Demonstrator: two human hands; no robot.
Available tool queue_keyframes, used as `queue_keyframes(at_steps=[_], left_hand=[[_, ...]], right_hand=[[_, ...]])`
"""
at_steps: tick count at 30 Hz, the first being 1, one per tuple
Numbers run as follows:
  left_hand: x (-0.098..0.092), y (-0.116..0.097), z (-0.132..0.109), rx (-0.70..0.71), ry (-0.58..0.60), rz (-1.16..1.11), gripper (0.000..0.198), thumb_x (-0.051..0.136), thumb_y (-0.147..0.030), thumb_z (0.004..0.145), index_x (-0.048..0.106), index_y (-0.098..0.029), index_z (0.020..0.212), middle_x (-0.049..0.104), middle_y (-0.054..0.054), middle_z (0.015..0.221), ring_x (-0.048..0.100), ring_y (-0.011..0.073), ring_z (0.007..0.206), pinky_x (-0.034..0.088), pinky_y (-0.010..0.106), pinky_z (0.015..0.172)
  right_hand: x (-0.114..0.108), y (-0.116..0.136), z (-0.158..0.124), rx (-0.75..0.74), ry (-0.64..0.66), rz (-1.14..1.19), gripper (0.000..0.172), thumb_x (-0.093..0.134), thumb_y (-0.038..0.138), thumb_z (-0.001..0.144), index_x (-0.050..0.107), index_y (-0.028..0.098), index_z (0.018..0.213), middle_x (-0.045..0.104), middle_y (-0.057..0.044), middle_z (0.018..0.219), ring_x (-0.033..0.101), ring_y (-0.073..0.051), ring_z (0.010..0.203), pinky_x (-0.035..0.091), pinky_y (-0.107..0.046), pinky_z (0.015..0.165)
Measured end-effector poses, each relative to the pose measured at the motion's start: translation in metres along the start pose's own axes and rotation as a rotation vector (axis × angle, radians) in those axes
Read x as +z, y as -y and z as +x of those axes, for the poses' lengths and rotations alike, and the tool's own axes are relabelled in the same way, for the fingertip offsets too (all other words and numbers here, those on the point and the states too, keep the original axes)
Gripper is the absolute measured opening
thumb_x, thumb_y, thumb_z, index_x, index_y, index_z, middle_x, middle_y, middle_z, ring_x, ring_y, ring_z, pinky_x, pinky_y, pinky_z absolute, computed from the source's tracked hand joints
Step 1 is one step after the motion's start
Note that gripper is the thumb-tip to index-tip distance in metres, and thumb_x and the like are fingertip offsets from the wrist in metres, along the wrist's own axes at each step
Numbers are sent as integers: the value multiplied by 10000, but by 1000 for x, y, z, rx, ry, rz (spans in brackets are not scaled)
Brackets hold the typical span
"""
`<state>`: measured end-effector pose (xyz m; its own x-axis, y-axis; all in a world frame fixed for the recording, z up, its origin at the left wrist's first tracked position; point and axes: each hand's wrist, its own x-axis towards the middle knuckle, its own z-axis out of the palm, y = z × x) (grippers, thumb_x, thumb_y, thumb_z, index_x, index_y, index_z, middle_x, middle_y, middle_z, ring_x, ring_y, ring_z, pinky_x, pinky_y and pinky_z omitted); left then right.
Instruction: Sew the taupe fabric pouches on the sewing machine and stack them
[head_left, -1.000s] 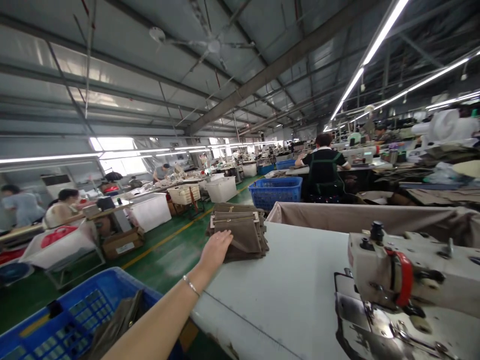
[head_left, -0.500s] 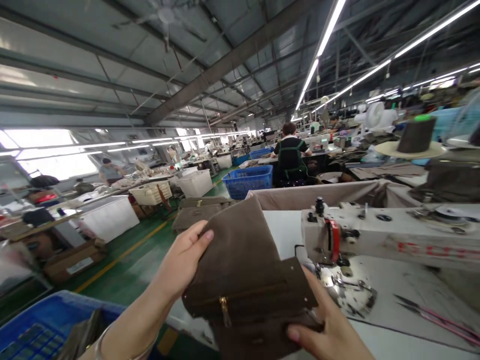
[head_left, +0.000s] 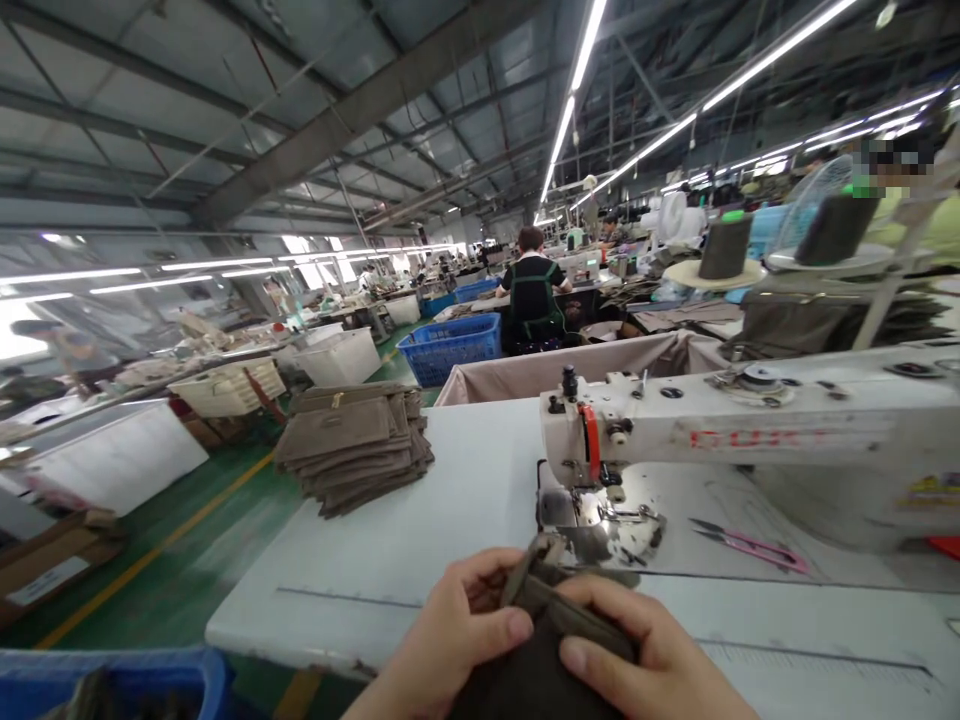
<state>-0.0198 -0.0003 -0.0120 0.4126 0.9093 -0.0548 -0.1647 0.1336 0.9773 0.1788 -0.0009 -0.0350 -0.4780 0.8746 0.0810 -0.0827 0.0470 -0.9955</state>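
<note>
Both my hands grip one brown fabric piece [head_left: 536, 655] at the near edge of the white sewing table [head_left: 420, 520]. My left hand [head_left: 450, 640] pinches its left side with thumb on top. My right hand [head_left: 645, 655] is closed on its right side. The piece's top edge sits just in front of the needle plate of the white sewing machine [head_left: 720, 430]. A stack of similar brown fabric pieces [head_left: 352, 450] lies on the table's far left corner, well away from my hands.
Pink scissors [head_left: 750, 545] lie right of the needle. A blue crate [head_left: 112, 685] stands at lower left on the green floor. A beige fabric trough [head_left: 570, 365] lines the table's far edge. A seated person [head_left: 534, 300] works beyond, beside a blue basket [head_left: 448, 347]. Thread cones [head_left: 724, 248] stand at right.
I took a brown piece from the stack and brought it down to the table's near edge in front of the needle. Both hands now bunch it, and my view has swung right.
</note>
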Motion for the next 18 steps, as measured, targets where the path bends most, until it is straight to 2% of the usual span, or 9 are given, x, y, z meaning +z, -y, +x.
queue_keyframes(at_steps=[3, 6, 8, 10, 13, 15, 18], left_hand=[[8, -1, -2, -71, 99, -180, 590, 817, -449, 663, 642, -126, 1125, 661, 96, 967, 623, 226, 895, 453, 297, 811], [14, 3, -4, -71, 76, -271, 455, 812, -451, 669, 670, -112, 939, 633, 67, 846, 599, 169, 766, 452, 249, 715], [18, 6, -5, -51, 4, -295, 399, 848, -394, 633, 650, -129, 856, 605, 30, 763, 564, 131, 689, 433, 213, 649], [21, 7, -6, -39, -64, -276, 377, 873, -331, 603, 634, -141, 823, 593, 9, 718, 542, 113, 648, 420, 196, 620], [25, 4, -9, -35, -133, -260, 370, 879, -288, 597, 648, -143, 847, 627, 26, 757, 577, 136, 698, 447, 218, 668], [25, 1, -11, -44, -165, -270, 364, 865, -298, 619, 670, -134, 879, 650, 49, 787, 609, 166, 747, 467, 251, 716], [24, 0, -14, -62, -232, -267, 352, 844, -316, 645, 697, -120, 899, 666, 66, 798, 629, 181, 752, 482, 276, 741]], right_hand=[[-3, 3, -3, 17, -72, -148, 212, 644, 395, 788, 540, 212, 770, 548, 38, 688, 521, -140, 652, 428, -225, 602], [-6, 5, -8, -25, -116, -343, 139, 635, 277, 774, 512, 221, 741, 542, 37, 709, 530, -144, 683, 426, -227, 623], [-9, 5, -11, -104, -139, -433, 112, 630, 221, 763, 526, 227, 720, 586, 7, 835, 575, -168, 807, 458, -247, 714], [-13, 7, -16, -171, -180, -489, 114, 630, 224, 770, 543, 231, 695, 591, -37, 1075, 573, -212, 1019, 472, -289, 834], [-19, 10, -21, -202, -209, -579, 152, 618, 308, 813, 571, 237, 688, 424, -48, 1412, 462, -284, 1249, 460, -382, 943], [-22, 14, -23, -212, -178, -635, 195, 573, 360, 858, 582, 243, 702, 367, -39, 1475, 446, -296, 1273, 451, -419, 969], [-25, 19, -23, -226, -121, -695, 211, 507, 356, 906, 604, 255, 748, 538, -62, 1327, 554, -254, 1156, 481, -375, 933]])
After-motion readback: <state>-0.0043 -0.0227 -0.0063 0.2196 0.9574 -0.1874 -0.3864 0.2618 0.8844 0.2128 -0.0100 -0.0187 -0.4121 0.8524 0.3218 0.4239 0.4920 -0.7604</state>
